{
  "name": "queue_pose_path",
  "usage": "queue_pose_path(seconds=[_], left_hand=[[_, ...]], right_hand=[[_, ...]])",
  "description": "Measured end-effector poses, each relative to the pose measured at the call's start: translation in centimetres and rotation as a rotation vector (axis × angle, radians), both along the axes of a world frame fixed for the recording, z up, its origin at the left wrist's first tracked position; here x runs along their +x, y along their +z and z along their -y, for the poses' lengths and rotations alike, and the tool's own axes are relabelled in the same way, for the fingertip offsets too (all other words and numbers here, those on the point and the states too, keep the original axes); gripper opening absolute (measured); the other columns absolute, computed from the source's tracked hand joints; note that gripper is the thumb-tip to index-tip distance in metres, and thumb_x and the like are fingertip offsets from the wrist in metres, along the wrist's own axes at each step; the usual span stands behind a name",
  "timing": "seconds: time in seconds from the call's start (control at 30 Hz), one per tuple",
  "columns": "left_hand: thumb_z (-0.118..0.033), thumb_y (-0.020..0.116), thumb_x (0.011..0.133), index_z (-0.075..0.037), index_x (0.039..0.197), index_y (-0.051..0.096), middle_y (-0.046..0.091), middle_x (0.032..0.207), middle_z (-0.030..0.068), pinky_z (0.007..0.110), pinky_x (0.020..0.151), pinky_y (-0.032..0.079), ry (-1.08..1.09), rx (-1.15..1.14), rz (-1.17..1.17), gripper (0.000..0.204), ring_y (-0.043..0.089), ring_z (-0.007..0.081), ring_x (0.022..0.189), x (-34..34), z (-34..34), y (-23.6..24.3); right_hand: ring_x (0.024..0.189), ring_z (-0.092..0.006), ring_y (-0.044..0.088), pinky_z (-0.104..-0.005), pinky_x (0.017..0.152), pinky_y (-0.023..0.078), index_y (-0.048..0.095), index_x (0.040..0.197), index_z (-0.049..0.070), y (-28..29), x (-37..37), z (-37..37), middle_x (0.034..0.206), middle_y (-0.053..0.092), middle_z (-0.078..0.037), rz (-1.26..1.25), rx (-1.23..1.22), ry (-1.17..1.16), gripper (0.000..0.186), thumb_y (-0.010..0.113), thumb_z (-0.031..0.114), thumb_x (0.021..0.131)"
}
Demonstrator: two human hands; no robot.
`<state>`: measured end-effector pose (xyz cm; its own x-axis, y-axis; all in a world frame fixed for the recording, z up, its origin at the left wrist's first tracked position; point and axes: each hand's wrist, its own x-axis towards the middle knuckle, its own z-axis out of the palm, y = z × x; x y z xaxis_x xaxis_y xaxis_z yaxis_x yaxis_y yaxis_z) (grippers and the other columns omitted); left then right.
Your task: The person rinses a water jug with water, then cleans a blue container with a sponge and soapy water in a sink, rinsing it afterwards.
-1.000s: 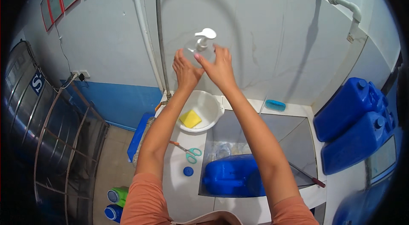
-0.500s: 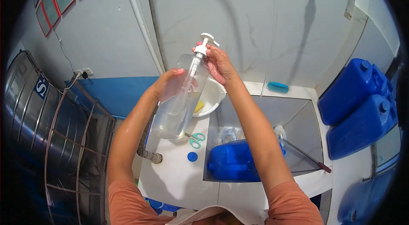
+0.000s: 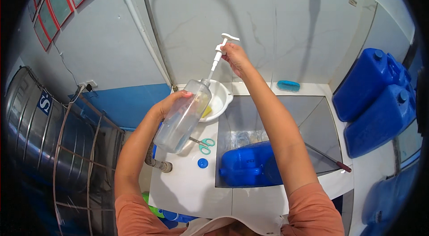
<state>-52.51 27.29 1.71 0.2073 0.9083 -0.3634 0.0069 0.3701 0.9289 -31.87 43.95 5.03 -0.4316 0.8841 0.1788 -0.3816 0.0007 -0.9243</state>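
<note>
In my left hand a tall clear plastic bottle leans with its neck up and to the right, partly filled with clear liquid. My right hand grips the white pump top, raised above the bottle's mouth; its tube runs down into the neck. Behind the bottle is a white basin with a yellow sponge. Teal-handled scissors and a blue cap lie on the white counter.
The sink holds a blue jug and a long-handled tool. A blue brush sits behind it. Blue jugs stand at right, a steel tank at left; pipes run up the wall.
The bottle, at first upright and higher, has come down and tilted. My right hand has lifted the pump out of the neck, up and rightward, leaving the tube partly inside.
</note>
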Motion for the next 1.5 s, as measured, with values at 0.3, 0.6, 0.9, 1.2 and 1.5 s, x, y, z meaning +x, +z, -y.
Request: queue_pose_path(seconds=[0.3, 0.6, 0.9, 1.2, 1.5], left_hand=[[-0.048, 0.058, 0.075, -0.005, 0.111, 0.052, 0.057, 0.102, 0.0111, 0.036, 0.076, 0.044, -0.048, -0.089, -0.092, 0.056, 0.055, 0.0221, 0.091, 0.0, -0.5, -0.4], [-0.048, 0.06, 0.074, -0.006, 0.109, 0.051, 0.057, 0.09, 0.0113, 0.036, 0.062, 0.047, -0.088, -0.163, -0.107, 0.055, 0.057, 0.0215, 0.076, 0.0, -1.2, 0.8], [-0.05, 0.059, 0.075, -0.006, 0.106, 0.05, 0.057, 0.09, 0.0144, 0.035, 0.054, 0.046, -0.106, -0.153, -0.101, 0.055, 0.057, 0.0239, 0.07, 0.6, -1.5, 0.9], [-0.046, 0.06, 0.076, -0.006, 0.112, 0.05, 0.056, 0.1, 0.0128, 0.039, 0.07, 0.047, -0.047, -0.109, -0.039, 0.055, 0.056, 0.0233, 0.085, 0.6, -1.3, 1.5], [-0.043, 0.059, 0.074, -0.001, 0.115, 0.049, 0.056, 0.098, 0.01, 0.034, 0.076, 0.044, -0.118, 0.166, 0.257, 0.06, 0.055, 0.0199, 0.085, 0.3, -1.9, 2.5]], right_hand=[[0.085, -0.0119, 0.052, -0.0267, 0.081, 0.043, 0.055, 0.095, 0.004, -2.1, 0.2, -0.3, 0.089, 0.056, -0.004, 0.046, -0.085, -0.039, 0.015, 0.052, 0.014, 0.084], [0.081, -0.012, 0.051, -0.0267, 0.075, 0.042, 0.056, 0.088, 0.005, -3.1, 0.3, -0.6, 0.086, 0.055, -0.004, 0.061, -0.125, -0.074, 0.013, 0.052, 0.014, 0.08], [0.08, -0.0116, 0.05, -0.0253, 0.071, 0.043, 0.056, 0.089, 0.004, -3.9, 0.5, -1.4, 0.087, 0.054, -0.004, 0.041, -0.156, -0.093, 0.015, 0.053, 0.016, 0.08], [0.081, -0.0112, 0.051, -0.0242, 0.072, 0.043, 0.057, 0.092, 0.005, -3.3, 0.1, -0.7, 0.087, 0.056, -0.003, 0.021, -0.206, -0.011, 0.015, 0.054, 0.015, 0.081], [0.096, -0.0134, 0.053, -0.0269, 0.086, 0.039, 0.055, 0.103, 0.006, -1.4, -0.7, 3.5, 0.101, 0.06, -0.007, -0.209, -0.11, 0.497, 0.025, 0.061, 0.021, 0.083]])
